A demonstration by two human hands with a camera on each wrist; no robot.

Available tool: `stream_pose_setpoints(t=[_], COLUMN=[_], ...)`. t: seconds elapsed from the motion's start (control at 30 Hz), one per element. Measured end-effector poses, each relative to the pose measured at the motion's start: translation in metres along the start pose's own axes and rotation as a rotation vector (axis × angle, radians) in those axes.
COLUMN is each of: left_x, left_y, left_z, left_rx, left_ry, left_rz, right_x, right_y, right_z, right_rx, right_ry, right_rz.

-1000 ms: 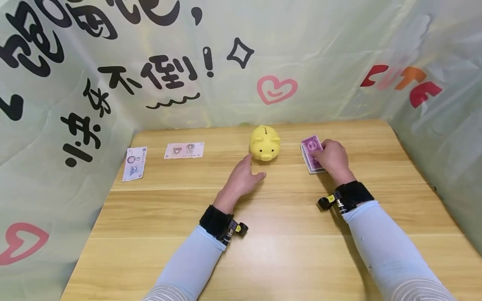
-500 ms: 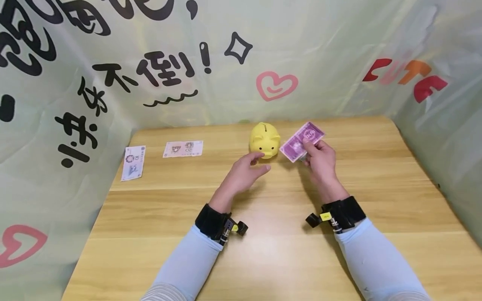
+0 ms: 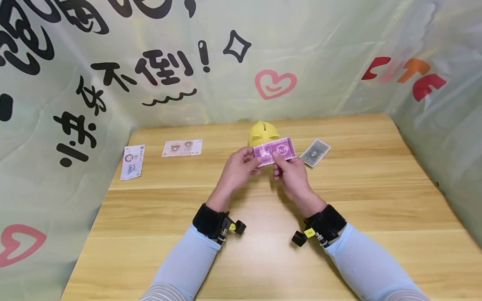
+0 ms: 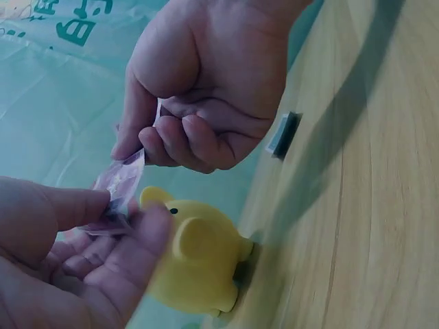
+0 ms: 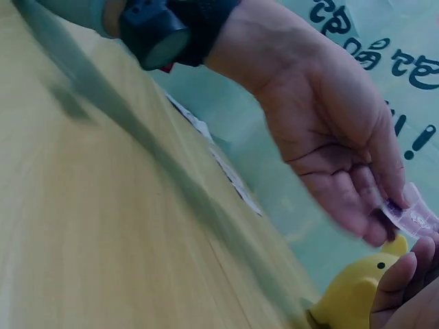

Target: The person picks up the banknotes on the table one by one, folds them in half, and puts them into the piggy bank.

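A purple banknote [image 3: 275,151] is held up in front of the yellow piggy bank [image 3: 263,131], hiding the pig's face in the head view. My right hand [image 3: 295,177] pinches its right part, thumb on top. At the left end, my left hand [image 3: 237,171] has its thumb on the note and fingers beneath. The left wrist view shows the left hand [image 4: 75,253] and right hand [image 4: 206,89] at opposite ends of the note [image 4: 116,188]. A grey-green banknote [image 3: 315,153] lies on the table to the right of the pig; whether more lie under it is unclear.
Two pale banknotes lie flat at the left: one crosswise [image 3: 182,148], one lengthwise [image 3: 132,162] near the table's left edge. A printed cloth [image 3: 320,62] walls the wooden table [image 3: 256,263] at the back and both sides.
My right hand has lifted the purple banknote off the stack and carried it left to the pig, uncovering the grey-green note. My left hand has come to grip the purple note's other end.
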State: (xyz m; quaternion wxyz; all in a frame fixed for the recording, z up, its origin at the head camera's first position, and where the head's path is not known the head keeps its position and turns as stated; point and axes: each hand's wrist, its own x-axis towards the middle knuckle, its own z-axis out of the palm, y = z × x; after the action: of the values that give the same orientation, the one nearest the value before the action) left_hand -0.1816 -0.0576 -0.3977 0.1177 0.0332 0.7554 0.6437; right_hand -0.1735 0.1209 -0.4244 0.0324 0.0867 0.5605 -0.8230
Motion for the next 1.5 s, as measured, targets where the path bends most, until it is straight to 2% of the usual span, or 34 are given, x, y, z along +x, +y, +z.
stream_pose_setpoints(t=[0.2,0.37,0.43,0.57,0.63,0.73,0.77,0.83,0.87,0.93,1.03,1.1,1.17,1.23,1.33,1.4,1.5], left_x=[0.0,-0.001,-0.001,-0.005,-0.008,-0.011,-0.012,-0.014,-0.015,-0.015,-0.014,-0.013,-0.011,-0.01,-0.01,-0.01,-0.01], left_y=[0.003,0.004,0.005,0.009,0.011,0.014,0.014,0.016,0.016,0.017,0.015,0.013,0.012,0.012,0.013,0.014,0.015], left_z=[-0.009,-0.017,-0.018,-0.015,-0.011,-0.004,-0.001,0.003,0.005,0.007,0.006,0.004,0.0,-0.003,-0.006,-0.007,-0.007], left_rx=[-0.106,-0.114,-0.064,0.135,0.194,0.184,0.154,0.13,0.131,0.102,0.04,-0.032,-0.105,-0.147,-0.197,-0.239,-0.3], left_ry=[0.047,0.078,0.118,0.215,0.185,0.019,-0.048,-0.133,-0.15,-0.142,-0.057,-0.008,0.014,0.022,0.006,-0.029,-0.095], left_rz=[0.023,0.034,0.033,0.034,0.033,0.051,0.071,0.102,0.121,0.147,0.13,0.105,0.081,0.064,0.057,0.057,0.051], right_x=[0.001,0.002,0.001,-0.003,-0.005,-0.01,-0.011,-0.014,-0.016,-0.019,-0.023,-0.025,-0.025,-0.023,-0.018,-0.015,-0.011], right_y=[-0.001,-0.007,-0.008,-0.009,-0.007,-0.002,-0.001,0.002,0.003,0.004,0.003,0.0,-0.003,-0.007,-0.013,-0.017,-0.019], right_z=[-0.003,-0.008,-0.008,-0.007,-0.006,-0.004,-0.003,-0.001,0.001,0.003,0.005,0.006,0.006,0.005,0.003,0.001,-0.001], right_rx=[-0.058,-0.121,-0.147,-0.233,-0.298,-0.466,-0.538,-0.696,-0.765,-0.874,-0.925,-0.904,-0.857,-0.788,-0.655,-0.546,-0.349], right_ry=[0.007,0.037,0.045,0.065,0.085,0.099,0.09,0.055,0.027,-0.033,-0.12,-0.145,-0.13,-0.091,-0.062,-0.095,-0.224], right_rz=[-0.036,-0.09,-0.12,-0.235,-0.32,-0.466,-0.517,-0.62,-0.664,-0.739,-0.776,-0.763,-0.719,-0.638,-0.468,-0.339,-0.167])
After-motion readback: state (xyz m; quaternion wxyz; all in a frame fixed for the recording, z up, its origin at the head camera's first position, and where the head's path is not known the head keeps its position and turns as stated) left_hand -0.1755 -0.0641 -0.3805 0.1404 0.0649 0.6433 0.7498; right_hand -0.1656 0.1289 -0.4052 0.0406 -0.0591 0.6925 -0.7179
